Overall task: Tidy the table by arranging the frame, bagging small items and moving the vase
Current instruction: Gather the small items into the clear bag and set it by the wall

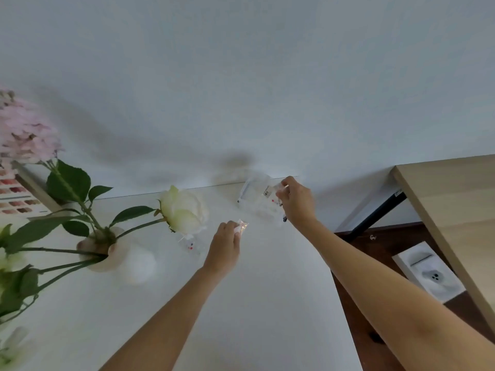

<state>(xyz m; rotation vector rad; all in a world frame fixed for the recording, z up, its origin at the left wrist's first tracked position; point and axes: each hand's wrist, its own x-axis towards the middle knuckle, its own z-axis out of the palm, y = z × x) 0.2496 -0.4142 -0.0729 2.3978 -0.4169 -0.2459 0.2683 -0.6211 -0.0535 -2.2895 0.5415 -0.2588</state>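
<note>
On the white table (267,303) my left hand (225,250) pinches a small clear packet (242,226) just above the surface. My right hand (297,202) grips the edge of a clear plastic bag (257,199) that lies near the table's far edge by the wall. Another small clear packet with red marks (190,243) lies left of my left hand. A pale round vase (107,257) with green stems, a white rose (183,210) and pink blossoms (24,132) stands at the left. A frame with colour swatches (16,196) leans at the far left, partly hidden by leaves.
A white wall rises right behind the table. At the right stands a light wooden desk (455,204) with a black leg, over a dark wooden floor. A white box (428,271) lies on that floor. A white round object (138,263) sits beside the vase.
</note>
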